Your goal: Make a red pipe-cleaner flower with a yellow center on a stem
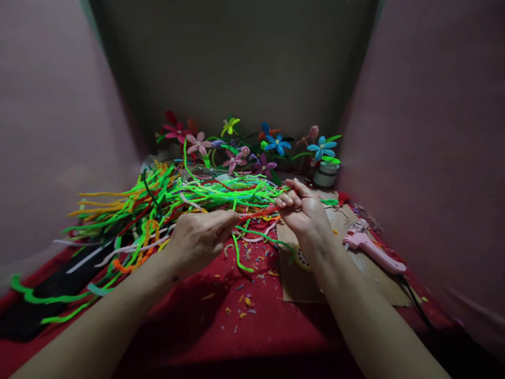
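My left hand point(199, 238) is closed in a pinch on one end of a red-orange pipe cleaner point(258, 213), knuckles up, at the edge of a big heap of pipe cleaners point(165, 202), mostly green with orange and white ones. My right hand point(302, 209) has its fingers curled round the other end of the same strand, palm towards me. The strand runs between both hands just above the red cloth point(221, 321). A loose green piece point(239, 255) lies below it.
Finished pipe-cleaner flowers point(236, 145) in pink, yellow, blue and purple stand along the back wall. A pink glue gun point(373, 247) lies on brown cardboard point(303, 287) at right, its cord trailing off. A small white jar point(325, 175) sits behind. Cut scraps dot the cloth.
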`<action>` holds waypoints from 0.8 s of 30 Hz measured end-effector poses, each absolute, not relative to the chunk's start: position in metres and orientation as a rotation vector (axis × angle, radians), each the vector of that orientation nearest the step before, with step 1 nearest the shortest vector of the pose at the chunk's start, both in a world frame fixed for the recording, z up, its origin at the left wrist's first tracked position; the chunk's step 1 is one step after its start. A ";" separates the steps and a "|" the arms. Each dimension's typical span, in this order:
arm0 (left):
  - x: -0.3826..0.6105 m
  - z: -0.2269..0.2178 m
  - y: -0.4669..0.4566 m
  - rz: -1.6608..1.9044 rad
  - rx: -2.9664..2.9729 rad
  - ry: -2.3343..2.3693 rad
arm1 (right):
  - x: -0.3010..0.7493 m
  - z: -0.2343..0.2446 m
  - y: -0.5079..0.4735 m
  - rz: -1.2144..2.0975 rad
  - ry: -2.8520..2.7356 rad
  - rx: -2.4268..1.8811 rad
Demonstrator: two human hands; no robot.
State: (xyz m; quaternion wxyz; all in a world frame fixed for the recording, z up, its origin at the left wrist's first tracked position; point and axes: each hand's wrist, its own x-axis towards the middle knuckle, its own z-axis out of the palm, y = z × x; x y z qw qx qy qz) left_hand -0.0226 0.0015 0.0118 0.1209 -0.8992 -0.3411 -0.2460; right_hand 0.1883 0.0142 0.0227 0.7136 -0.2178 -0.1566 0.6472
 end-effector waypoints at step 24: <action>-0.056 0.040 0.006 -0.378 -3.279 -1.505 | 0.196 0.039 -0.017 1.938 -0.482 -0.365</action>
